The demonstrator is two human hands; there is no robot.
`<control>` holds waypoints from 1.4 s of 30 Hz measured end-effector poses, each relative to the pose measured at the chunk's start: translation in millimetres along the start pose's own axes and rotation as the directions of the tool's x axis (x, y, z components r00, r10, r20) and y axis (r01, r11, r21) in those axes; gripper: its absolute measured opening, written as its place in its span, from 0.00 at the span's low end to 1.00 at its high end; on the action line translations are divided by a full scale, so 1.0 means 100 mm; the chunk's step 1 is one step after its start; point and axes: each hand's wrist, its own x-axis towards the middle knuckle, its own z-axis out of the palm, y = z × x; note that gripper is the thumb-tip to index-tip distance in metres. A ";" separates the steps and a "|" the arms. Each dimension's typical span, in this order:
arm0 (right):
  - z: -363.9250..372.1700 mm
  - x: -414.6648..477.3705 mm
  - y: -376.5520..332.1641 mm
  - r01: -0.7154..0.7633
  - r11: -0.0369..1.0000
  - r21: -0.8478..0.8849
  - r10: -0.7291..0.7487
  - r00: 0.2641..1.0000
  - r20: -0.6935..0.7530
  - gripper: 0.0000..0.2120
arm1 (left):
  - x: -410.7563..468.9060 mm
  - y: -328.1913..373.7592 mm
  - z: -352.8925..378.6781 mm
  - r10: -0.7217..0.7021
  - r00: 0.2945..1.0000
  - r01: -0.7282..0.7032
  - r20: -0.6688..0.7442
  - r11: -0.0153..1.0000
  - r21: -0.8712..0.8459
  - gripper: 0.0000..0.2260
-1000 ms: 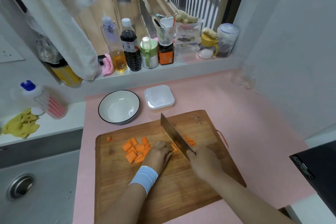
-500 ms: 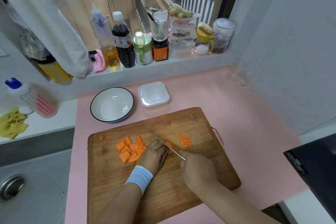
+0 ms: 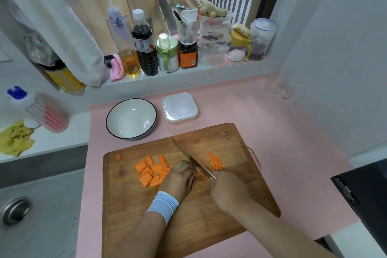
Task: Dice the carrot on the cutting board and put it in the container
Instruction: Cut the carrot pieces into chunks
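A wooden cutting board [image 3: 209, 211] lies on the pink counter. Several orange carrot chunks [image 3: 152, 170] sit left of centre, and a small pile of diced carrot [image 3: 215, 162] lies right of the blade. My right hand [image 3: 228, 191] grips the handle of a cleaver [image 3: 191, 159], whose blade is down on the board. My left hand [image 3: 181, 178], fingers curled, holds down a carrot piece against the blade; the piece itself is hidden under the fingers. A lidded white plastic container [image 3: 179, 108] stands behind the board.
A white bowl with a dark rim [image 3: 131, 118] sits left of the container. Bottles and jars [image 3: 167, 48] line the window sill. A sink [image 3: 15, 211] is at the left, a black appliance [image 3: 364, 190] at the right edge, and a lone carrot end [image 3: 119, 157] lies near the board's left corner.
The cleaver blade, raised one second ago, has come down onto the board beside my left fingers. The diced pile right of the blade has grown slightly. The view shifted a little.
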 end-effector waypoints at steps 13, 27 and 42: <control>-0.04 -0.02 0.01 -0.007 0.999 0.038 0.007 1.000 -0.006 0.11 | -0.01 0.01 0.02 0.032 0.999 -0.032 -0.019 0.999 0.024 0.06; 0.03 -0.18 0.01 0.004 0.998 -0.057 -0.007 0.999 -0.045 0.13 | -0.02 0.00 0.03 -0.003 1.000 0.003 -0.016 1.000 0.010 0.06; 0.01 0.02 -0.02 -0.023 0.998 0.063 0.024 1.000 -0.010 0.11 | -0.03 0.01 0.01 -0.012 1.000 0.013 -0.019 1.000 0.005 0.02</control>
